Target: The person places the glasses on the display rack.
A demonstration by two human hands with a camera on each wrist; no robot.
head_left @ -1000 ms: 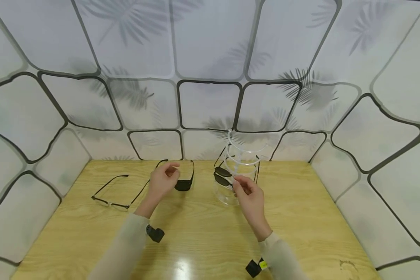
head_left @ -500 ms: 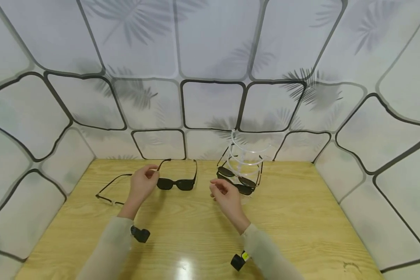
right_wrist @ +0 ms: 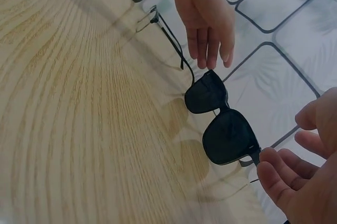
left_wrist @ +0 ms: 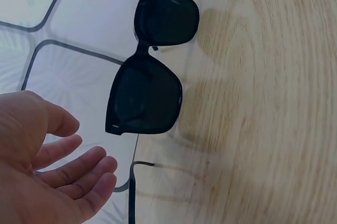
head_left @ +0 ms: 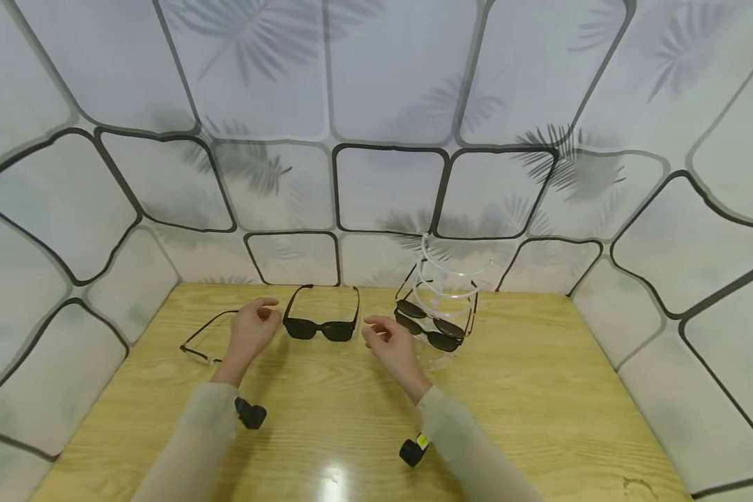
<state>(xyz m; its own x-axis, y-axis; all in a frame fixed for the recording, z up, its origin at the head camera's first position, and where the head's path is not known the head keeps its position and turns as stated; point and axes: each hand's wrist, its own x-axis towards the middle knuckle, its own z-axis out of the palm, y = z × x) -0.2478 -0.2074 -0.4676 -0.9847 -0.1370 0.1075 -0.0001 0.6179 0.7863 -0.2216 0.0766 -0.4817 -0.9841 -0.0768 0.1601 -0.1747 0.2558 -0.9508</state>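
Black sunglasses [head_left: 301, 328] lie on the table with their temples spread toward the back wall. My left hand [head_left: 255, 333] is beside their left end, fingers loosely bent and nothing in them. In the left wrist view the fingers of my left hand [left_wrist: 68, 171] are apart from the dark lenses [left_wrist: 147, 95]. On the other side, my right hand [head_left: 392, 348] hovers by the right end with relaxed fingers. The right wrist view puts the fingertips of my right hand [right_wrist: 300, 176] right at the frame's near corner.
A clear display rack [head_left: 454, 272] stands to the right, bearing two pairs of sunglasses [head_left: 444, 340], one above the other. Thin-rimmed eyeglasses [head_left: 194, 354] lie at the left, partly hidden by my left hand. A patterned backdrop [head_left: 389, 188] closes off the table's back and sides.
My right hand has let go of the sunglasses on the rack and moved left to the pair on the table. My left hand has shifted left, uncovering that pair.
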